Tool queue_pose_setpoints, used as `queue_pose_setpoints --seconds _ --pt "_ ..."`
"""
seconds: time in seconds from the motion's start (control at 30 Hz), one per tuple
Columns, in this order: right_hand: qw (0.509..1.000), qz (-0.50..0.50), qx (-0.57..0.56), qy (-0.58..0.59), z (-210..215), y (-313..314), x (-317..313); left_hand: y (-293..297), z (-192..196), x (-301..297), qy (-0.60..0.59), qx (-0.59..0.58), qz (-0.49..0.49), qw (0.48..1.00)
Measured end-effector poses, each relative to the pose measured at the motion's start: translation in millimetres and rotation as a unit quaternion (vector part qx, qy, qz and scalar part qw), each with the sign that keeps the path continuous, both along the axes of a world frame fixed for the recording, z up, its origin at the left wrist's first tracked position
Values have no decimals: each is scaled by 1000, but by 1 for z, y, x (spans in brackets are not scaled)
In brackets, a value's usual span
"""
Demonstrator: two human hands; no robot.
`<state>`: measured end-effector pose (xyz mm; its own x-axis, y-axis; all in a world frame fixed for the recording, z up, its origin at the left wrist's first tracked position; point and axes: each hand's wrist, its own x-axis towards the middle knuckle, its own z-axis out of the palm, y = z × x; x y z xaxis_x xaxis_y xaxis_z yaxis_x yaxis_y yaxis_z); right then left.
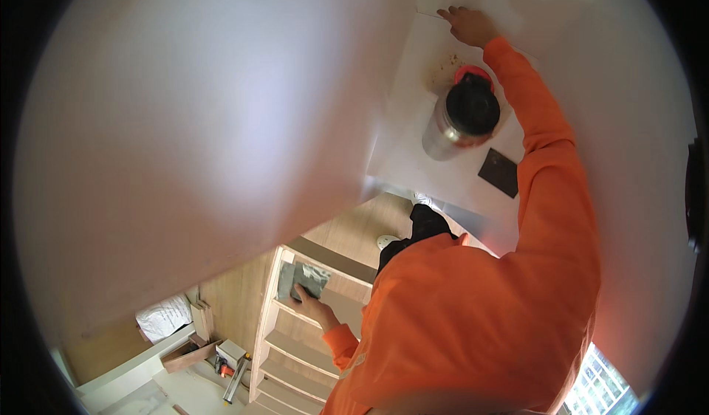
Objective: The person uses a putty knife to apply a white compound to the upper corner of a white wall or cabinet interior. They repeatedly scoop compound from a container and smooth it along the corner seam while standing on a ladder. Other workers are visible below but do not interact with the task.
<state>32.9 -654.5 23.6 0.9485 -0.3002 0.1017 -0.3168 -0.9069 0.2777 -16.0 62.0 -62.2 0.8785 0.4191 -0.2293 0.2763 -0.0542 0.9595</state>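
My right hand [471, 26] reaches to the far end of a white panelled recess [402, 145], fingers stretched out by a thin seam. Nothing shows in it. Nearer to me stands a steel flask [443, 136] with a black lid and a red ring, beside the orange sleeve. Brown crumbs or stains [449, 66] lie by it. A dark flat rectangle [499, 172] rests close to my upper arm. Low on the left, my left hand [317, 310] is closed on a grey-green sheet [309, 278] with pale patches, its thumb across the face. Its fingers are partly hidden.
A wooden ladder [275, 340] stands below my left hand. A large white panel [185, 119] fills the left. On the floor are a white sack [164, 317], a wooden tray [190, 355] and a red-and-black tool [222, 366]. A bright window [602, 385] is at lower right.
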Motion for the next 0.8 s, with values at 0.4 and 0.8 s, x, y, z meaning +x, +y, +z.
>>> queue_pose_setpoints --seconds 0.4,0.8 --pt "988 92 -97 82 5 -38 66 -10 28 1 40 9 -15 999" --pt "980 107 -133 105 -9 -36 78 -6 18 -5 24 9 8 1000"
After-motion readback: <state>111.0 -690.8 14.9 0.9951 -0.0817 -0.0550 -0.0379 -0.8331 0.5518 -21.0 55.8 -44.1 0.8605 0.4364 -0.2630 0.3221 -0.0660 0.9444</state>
